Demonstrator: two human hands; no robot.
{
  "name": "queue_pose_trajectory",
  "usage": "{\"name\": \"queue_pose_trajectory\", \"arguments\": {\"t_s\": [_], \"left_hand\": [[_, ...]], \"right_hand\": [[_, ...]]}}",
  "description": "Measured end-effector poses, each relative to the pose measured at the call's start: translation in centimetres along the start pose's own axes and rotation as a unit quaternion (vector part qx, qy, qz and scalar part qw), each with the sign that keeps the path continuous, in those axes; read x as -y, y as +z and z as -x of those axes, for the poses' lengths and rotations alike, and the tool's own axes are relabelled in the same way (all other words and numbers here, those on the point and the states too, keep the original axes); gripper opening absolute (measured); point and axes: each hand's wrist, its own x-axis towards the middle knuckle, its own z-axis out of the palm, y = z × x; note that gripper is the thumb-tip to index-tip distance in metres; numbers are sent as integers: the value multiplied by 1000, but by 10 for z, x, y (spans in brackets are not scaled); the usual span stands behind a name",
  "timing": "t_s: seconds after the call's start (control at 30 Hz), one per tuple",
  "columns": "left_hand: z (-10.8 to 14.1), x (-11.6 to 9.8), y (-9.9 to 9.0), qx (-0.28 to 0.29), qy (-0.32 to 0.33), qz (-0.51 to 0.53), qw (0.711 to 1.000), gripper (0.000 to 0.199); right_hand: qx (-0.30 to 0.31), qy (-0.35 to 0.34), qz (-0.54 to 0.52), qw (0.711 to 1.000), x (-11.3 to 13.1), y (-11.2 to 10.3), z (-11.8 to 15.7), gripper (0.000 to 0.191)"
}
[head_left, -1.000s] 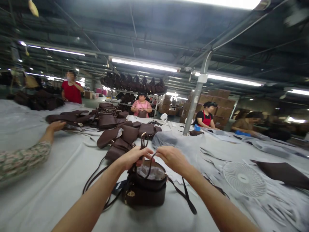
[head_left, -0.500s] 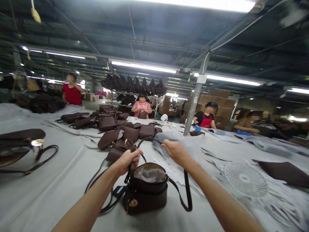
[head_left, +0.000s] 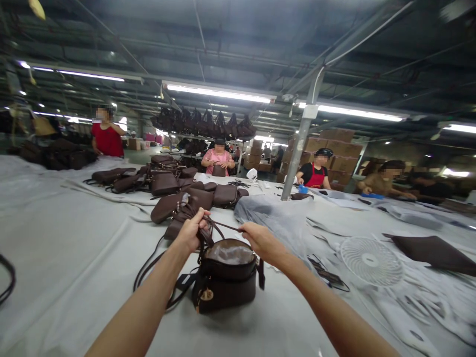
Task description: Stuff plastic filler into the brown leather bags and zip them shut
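A dark brown handbag [head_left: 226,292] stands upright on the white-covered table, its top open and clear plastic [head_left: 232,254] showing inside. A round gold emblem [head_left: 207,295] sits on its front left. My left hand [head_left: 194,229] is closed around gathered brown straps at the bag's left side. My right hand [head_left: 260,241] pinches a strap [head_left: 226,227] that runs taut between both hands above the bag's opening. Another part of the strap hangs at the bag's right side. Loose straps lie left of the bag, beside a small dark tag [head_left: 185,281].
Several finished-looking brown bags [head_left: 165,183] are piled beyond my hands. To the right lie a plastic sheet [head_left: 267,213], a white fan [head_left: 372,261] and a brown leather piece [head_left: 435,252]. A metal post [head_left: 299,153] rises at the table. Several co-workers stand or sit further off.
My right hand has moved slightly left and down, pulling the strap tauter between the hands. The hanging strap loop at the bag's right has shortened. The bag at far left has mostly left view.
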Motion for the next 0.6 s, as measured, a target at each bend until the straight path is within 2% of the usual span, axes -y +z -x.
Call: {"name": "queue_pose_trajectory", "arguments": {"t_s": [0.07,0.13,0.2,0.27,0.37,0.5,0.6], "left_hand": [[-4,-13,-7,-43,12,43,998,24],[-5,-19,-8,-48,16,73,996,28],[-3,-16,-3,3,-1,56,998,30],[2,-6,7,79,-42,-29,996,28],[9,10,23,170,-86,-179,965,28],[15,18,35,216,-91,-264,936,35],[19,14,34,223,-112,-307,919,28]], "right_hand": [[-1,23,20,1000,-11,-11,13,20],[15,34,54,998,-14,-19,18,23],[38,38,95,994,-7,-25,15,22],[54,44,140,988,5,-29,5,22],[60,51,189,979,22,-35,-18,29],[61,56,208,975,27,-40,-36,29],[65,28,160,985,13,-46,-36,22]]}}
